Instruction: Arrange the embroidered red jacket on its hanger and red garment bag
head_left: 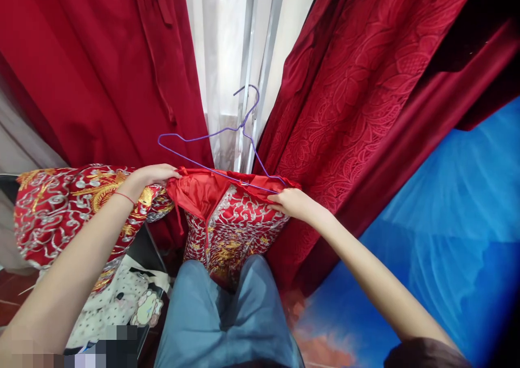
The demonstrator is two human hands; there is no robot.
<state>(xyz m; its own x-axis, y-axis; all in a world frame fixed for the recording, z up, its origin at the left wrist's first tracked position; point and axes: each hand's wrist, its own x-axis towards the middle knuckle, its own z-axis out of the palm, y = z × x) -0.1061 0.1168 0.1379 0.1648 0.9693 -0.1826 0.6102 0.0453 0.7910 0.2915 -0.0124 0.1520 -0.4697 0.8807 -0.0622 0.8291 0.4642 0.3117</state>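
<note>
Both hands grip the waistband of an embroidered red skirt [231,224] over the knees: left hand [156,174] pinches one end, right hand [292,203] the other, purple wire hanger [227,140] threaded inside, apparently not yet hung; red curtains [357,103] behind

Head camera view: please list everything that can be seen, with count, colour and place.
wire hanger: one, purple, centre, inside the garment's top edge
embroidered garment: one, red with gold and silver, centre, held at both top corners
second embroidered garment: one, red with gold and silver, left
hanging dresses: red, left and right
sheer curtain: white, top centre
blue fabric: one, right
patterned cloth: white, lower left
legs: blue jeans, bottom centre
left hand: gripping garment
right hand: gripping garment
</note>
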